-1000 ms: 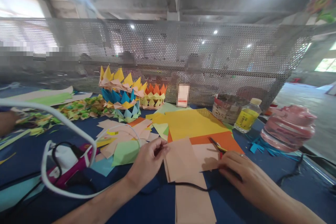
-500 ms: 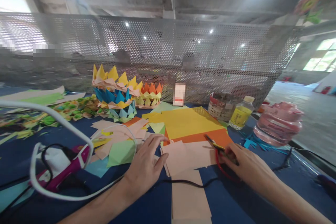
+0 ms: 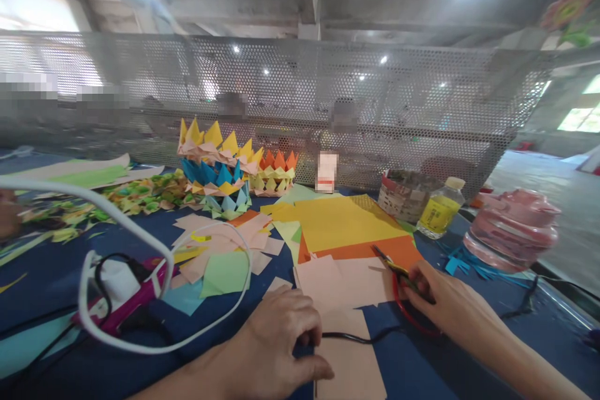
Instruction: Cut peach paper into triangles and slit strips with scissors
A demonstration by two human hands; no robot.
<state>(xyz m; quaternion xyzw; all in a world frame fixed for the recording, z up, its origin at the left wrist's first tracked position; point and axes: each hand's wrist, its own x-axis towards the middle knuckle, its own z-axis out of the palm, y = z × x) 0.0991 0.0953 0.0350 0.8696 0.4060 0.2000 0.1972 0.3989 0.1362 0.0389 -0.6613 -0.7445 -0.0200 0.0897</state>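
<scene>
My left hand [image 3: 281,340] is low in the middle, holding nothing, its fingers loosely bent and the thumb apart from them. Its thumb reaches over the left edge of a long pink paper piece [image 3: 351,356], and a thin black cable [image 3: 349,337] crosses that paper beside the fingers. My right hand [image 3: 438,297] is closed around a pair of scissors [image 3: 397,270] with red handle loops. Their dark blades point up and left over a stack of pink paper [image 3: 328,278] and orange paper [image 3: 347,250]. A large yellow sheet [image 3: 349,222] lies behind.
Left of my hands are paper scraps [image 3: 225,274], a purple power strip [image 3: 122,303] and a looping white cable [image 3: 248,256]. Folded paper crowns [image 3: 220,165] stand at the back. A yellow-labelled bottle [image 3: 440,209] and pink jug [image 3: 513,228] stand right. A perforated metal screen [image 3: 281,87] borders the table.
My left hand has moved down and slightly right, off the pink stack to the long pink piece. My right hand still holds the scissors. The view has shifted a little left.
</scene>
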